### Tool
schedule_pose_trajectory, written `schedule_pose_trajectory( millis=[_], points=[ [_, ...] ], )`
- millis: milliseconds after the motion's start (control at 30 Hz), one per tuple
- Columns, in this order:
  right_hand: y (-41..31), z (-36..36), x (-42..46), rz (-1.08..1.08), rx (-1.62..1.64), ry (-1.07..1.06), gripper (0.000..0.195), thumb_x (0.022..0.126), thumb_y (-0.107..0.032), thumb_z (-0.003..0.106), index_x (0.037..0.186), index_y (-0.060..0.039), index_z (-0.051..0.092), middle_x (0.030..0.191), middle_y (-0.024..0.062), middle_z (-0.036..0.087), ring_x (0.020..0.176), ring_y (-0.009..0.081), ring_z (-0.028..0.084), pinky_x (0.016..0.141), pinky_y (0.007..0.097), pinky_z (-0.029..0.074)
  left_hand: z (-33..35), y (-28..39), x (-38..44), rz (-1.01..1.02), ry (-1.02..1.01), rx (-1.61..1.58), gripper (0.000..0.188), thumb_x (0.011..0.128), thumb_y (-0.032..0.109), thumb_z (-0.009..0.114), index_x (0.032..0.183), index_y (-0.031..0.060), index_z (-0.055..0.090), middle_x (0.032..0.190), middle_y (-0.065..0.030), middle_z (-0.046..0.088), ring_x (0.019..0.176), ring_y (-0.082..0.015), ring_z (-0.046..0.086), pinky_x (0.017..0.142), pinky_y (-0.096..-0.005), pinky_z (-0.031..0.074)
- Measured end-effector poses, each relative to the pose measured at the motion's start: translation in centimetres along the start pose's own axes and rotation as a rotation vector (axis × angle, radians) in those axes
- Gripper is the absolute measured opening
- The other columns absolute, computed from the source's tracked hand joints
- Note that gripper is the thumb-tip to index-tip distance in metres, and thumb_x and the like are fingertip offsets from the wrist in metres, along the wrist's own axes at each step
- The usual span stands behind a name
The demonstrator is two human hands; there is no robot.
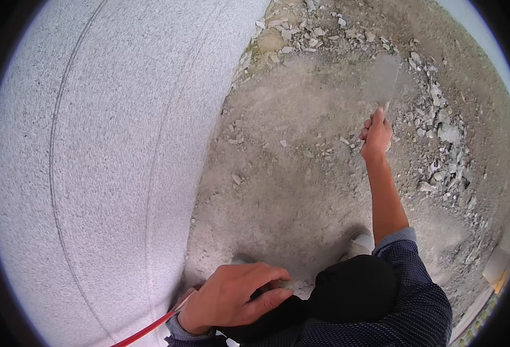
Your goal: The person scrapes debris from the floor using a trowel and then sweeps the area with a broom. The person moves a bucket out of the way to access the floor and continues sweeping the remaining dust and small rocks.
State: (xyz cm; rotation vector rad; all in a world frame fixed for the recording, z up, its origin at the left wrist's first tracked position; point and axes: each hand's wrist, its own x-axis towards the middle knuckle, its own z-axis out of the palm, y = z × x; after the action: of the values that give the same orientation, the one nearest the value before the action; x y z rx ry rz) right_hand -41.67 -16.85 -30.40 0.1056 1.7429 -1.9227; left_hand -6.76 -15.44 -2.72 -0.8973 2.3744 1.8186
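My right hand [377, 133] grips the handle of a flat, broad-bladed scraper [382, 79], held out over the dirt ground at arm's length. The blade is grey and points away from me. My left hand [237, 295] is near my body at the bottom, fingers curled and thumb apart from the forefinger; whether something small is between them cannot be told. A red cord or tube [144, 329] runs from beside my left wrist to the lower left. On the left rises a speckled grey-white wall surface [107, 152] with long curved-looking grooves.
Broken pale chips [450, 134] lie in a band at the right and along the top of the dirt ground [289, 186]. My shoes [360, 245] show below. Pale board-like pieces [498, 269] are at the lower right edge.
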Motion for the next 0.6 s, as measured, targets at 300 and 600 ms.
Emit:
schedule_pose_trajectory(
  millis=[300,600],
  points=[
    [4.7,12.9,-5.8,0.462,-0.275,-0.651,0.032,0.092,-0.035,0.055,0.079,-0.0071,0.045,0.059,0.0017,0.042,0.042,0.0121,0.037,0.038,0.0314,0.028,-0.1,0.8,0.1,-0.133,-0.012,-0.04,0.02,0.086,0.019,0.068,0.1,0.0054,0.063,0.075,-0.0081,0.063,0.066,-0.0238,0.064,0.058,-0.0312,0.05],
    [4.1,10.1,-3.8,0.428,-0.19,-0.439,0.03,0.092,-0.036,0.055,0.08,-0.0093,0.046,0.061,0.0008,0.044,0.045,0.0112,0.037,0.041,0.0301,0.029,-0.8,0.6,0.0,-0.139,-0.038,-0.025,0.021,0.085,0.019,0.069,0.1,0.0043,0.063,0.076,-0.0087,0.064,0.065,-0.0243,0.064,0.057,-0.0322,0.05]
  ],
)
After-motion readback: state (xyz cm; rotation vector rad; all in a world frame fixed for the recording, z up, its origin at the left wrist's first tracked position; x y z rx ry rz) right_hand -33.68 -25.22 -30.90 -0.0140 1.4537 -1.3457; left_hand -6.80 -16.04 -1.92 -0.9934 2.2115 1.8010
